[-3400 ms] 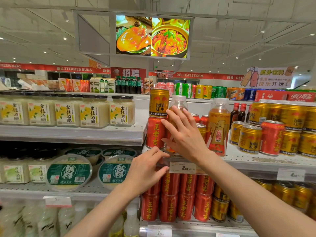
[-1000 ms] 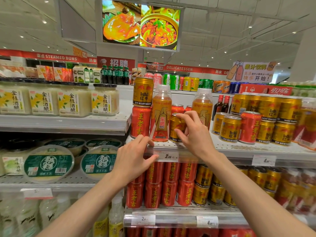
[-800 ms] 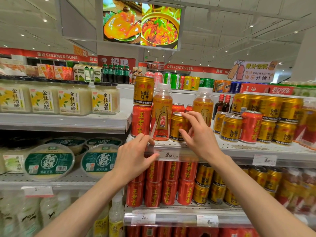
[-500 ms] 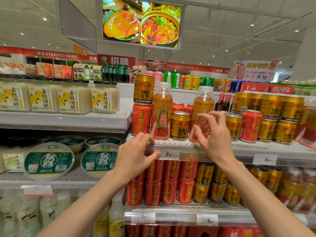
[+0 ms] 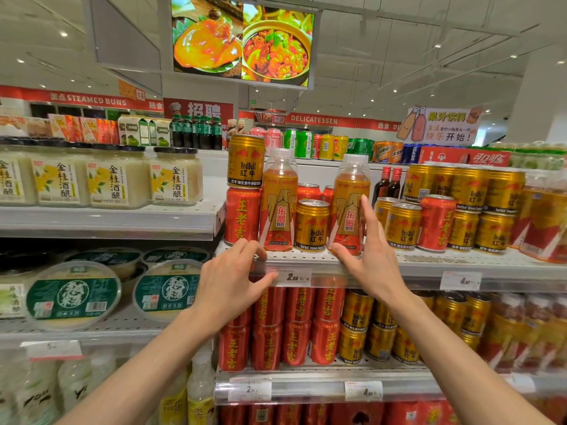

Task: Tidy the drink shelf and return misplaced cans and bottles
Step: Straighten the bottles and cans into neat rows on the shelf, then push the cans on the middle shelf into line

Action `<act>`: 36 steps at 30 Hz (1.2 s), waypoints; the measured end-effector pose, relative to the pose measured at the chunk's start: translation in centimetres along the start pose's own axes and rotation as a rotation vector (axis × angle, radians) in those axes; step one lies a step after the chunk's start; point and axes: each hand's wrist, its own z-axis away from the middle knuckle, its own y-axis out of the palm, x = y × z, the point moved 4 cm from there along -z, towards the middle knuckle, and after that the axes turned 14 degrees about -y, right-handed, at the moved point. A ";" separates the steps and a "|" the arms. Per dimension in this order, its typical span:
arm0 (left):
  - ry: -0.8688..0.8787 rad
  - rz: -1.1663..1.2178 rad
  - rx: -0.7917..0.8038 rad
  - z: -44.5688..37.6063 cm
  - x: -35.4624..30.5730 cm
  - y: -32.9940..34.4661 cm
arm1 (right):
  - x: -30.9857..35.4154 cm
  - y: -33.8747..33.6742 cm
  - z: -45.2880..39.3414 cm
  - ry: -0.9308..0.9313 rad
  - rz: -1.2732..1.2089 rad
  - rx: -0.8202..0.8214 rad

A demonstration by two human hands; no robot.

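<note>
On the upper drink shelf [image 5: 429,265] a gold Red Bull can [image 5: 245,165] stands on top of a red can [image 5: 242,216]. To their right, along the front, stand an orange bottle [image 5: 279,207], a gold can [image 5: 311,225] and a second orange bottle [image 5: 348,204]. My right hand [image 5: 368,256] touches that second bottle, with straight fingers up its right side and the thumb at its base. My left hand [image 5: 233,277] rests on the shelf's front edge below the red can. A lone red can [image 5: 435,222] stands among gold cans [image 5: 402,225] further right.
Below are rows of red cans [image 5: 276,326] and gold cans [image 5: 368,329]. Left shelves carry jars of rice wine [image 5: 116,179] and round green-lidded tubs [image 5: 73,296]. More orange bottles [image 5: 543,222] stand at the far right. A price tag [image 5: 294,277] hangs between my hands.
My right hand let go of the gold can and moved right to the second orange bottle, which came forward to the shelf front. The fingers have since straightened. My left hand stayed put.
</note>
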 end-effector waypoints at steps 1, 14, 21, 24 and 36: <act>0.000 0.002 0.003 0.0 0.0 0.0 | 0.0 0.0 0.0 0.006 -0.005 -0.004; -0.006 0.052 0.028 0.5 0.1 0.3 | 0.4 0.3 1.0 0.058 0.024 0.005; -0.074 0.158 0.065 2.0 0.2 0.9 | 0.4 0.0 6.0 0.048 0.176 0.073; -0.096 0.215 0.121 3.6 0.4 1.4 | 0.6 -0.5 8.9 0.059 0.210 0.146; -0.184 0.304 0.736 11.3 -3.6 8.7 | -4.0 -4.5 22.0 0.497 0.070 0.484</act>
